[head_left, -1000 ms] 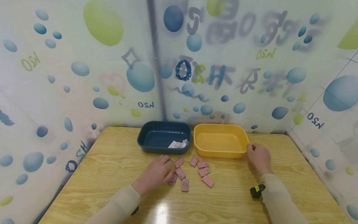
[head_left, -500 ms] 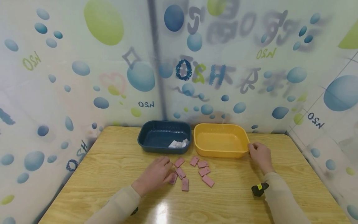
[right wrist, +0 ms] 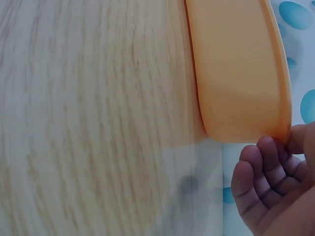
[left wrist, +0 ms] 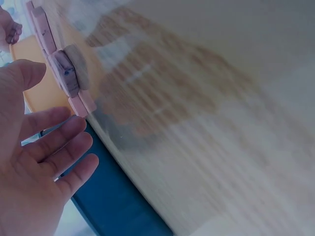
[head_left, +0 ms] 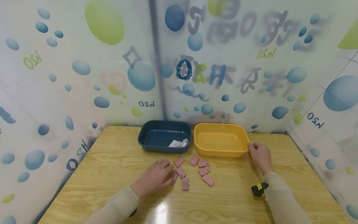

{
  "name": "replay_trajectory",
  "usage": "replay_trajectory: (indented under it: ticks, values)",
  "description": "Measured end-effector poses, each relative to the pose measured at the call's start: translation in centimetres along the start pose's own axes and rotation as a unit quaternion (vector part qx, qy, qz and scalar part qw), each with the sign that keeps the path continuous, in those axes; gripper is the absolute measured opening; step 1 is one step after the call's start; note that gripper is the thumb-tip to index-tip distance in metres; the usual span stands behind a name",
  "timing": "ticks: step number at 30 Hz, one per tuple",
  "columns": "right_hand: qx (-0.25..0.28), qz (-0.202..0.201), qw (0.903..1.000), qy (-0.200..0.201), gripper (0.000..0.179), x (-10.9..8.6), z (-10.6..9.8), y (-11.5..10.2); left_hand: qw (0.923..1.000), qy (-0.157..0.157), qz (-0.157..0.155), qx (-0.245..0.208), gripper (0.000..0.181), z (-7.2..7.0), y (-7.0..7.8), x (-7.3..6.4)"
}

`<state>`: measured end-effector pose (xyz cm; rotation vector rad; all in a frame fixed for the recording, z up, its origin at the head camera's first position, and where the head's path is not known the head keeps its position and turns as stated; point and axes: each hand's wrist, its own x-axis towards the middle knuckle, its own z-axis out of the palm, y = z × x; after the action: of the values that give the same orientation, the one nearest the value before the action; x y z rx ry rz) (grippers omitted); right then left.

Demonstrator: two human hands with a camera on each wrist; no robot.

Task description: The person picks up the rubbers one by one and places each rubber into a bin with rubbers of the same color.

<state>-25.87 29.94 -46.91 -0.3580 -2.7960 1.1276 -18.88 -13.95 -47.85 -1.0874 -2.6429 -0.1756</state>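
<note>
My left hand (head_left: 153, 177) is low over the table beside several small pink rectangular tiles (head_left: 185, 184), some with dark markings. In the left wrist view its fingers (left wrist: 74, 147) are spread and loosely bent, with nothing between them; thumb and fingers flank a row of tiles (left wrist: 66, 73). The hand partly covers one tile (head_left: 174, 177) in the head view. At the right, my right hand (head_left: 260, 157) pinches the near right corner rim of a yellow plastic bin (head_left: 221, 153). The right wrist view shows thumb and fingertips on that orange-looking bin corner (right wrist: 246, 132).
A dark blue bin (head_left: 165, 150) stands left of the yellow one, with several white pieces (head_left: 179, 143) in its right corner. Both sit at the back of the wooden table (head_left: 223, 202), before a patterned curtain (head_left: 246, 102). A black wrist device (head_left: 259, 189) is strapped on the right sleeve.
My left hand has shifted slightly left and toward me, its fingers drawing back a little from the upper tiles. My right hand stays at the yellow bin's corner.
</note>
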Motion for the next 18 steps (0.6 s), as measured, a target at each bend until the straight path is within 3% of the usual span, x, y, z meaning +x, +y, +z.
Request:
replay_trajectory:
  ticks: [18]
  values:
    - [0.009, 0.002, 0.9998, 0.019, 0.040, -0.23, 0.36, -0.09, 0.9985, -0.052, 0.014, 0.000, 0.041, -0.09, 0.31, -0.17]
